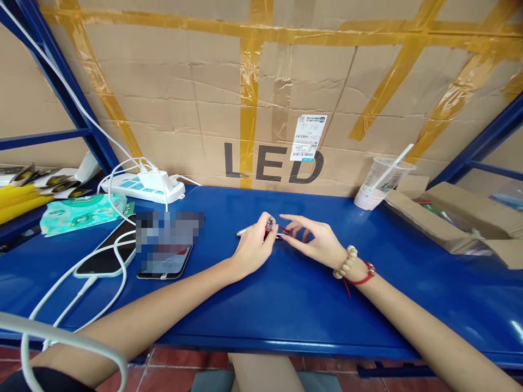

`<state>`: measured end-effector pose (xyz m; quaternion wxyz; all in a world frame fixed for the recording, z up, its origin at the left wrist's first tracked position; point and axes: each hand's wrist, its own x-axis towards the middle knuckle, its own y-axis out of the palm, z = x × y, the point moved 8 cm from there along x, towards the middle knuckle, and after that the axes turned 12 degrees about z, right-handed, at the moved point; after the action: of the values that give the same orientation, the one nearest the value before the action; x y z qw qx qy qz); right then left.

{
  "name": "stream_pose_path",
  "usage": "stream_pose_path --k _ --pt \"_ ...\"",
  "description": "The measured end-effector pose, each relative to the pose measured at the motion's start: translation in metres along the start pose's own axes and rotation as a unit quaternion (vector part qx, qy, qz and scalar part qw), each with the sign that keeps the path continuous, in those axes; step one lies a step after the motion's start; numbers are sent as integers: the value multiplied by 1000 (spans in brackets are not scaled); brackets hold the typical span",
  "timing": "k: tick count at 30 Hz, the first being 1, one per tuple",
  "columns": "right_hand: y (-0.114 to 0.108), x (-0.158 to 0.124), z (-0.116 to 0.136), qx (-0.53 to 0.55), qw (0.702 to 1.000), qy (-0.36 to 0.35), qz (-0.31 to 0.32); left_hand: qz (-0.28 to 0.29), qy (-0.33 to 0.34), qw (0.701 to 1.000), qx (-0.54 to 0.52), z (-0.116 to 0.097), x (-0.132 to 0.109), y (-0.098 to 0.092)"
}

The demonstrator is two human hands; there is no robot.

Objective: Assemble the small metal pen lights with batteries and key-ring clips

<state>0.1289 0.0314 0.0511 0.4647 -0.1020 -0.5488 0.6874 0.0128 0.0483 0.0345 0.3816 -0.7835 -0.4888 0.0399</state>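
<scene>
Near the middle of the blue table, my left hand is closed round a small dark red and silver object. A thin silver rod shows at the left of that hand, partly hidden behind it. From the held object a thin red cord reaches toward my right hand. The thumb and index finger of my right hand are apart at the cord's end, and I see nothing gripped between them. A bead bracelet and a red string bracelet are on the right wrist.
Two phones lie at the left with white cables, beside a teal tissue pack and a white power strip. A plastic cup with a straw and an open cardboard box stand at the right. Taped cardboard rises behind.
</scene>
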Motion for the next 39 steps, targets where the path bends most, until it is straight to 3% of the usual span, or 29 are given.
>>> stream_pose_path --k 7,12,24,29,35,39 --pt "7 0 13 -131 989 -56 45 49 0 999 -3 -2 2 5" --pt "16 1 23 -196 973 -96 73 43 -10 999 0 -1 1 4" --pt "22 1 18 -44 990 -80 111 64 3 996 -57 -1 1 4" --pt "19 1 15 -9 993 -70 93 67 3 996 -65 0 1 6" --pt "10 1 14 -61 994 -71 50 54 -1 998 -40 -4 -1 4" --pt "-8 -1 9 -95 994 -47 -24 68 -9 996 -60 -3 -2 6"
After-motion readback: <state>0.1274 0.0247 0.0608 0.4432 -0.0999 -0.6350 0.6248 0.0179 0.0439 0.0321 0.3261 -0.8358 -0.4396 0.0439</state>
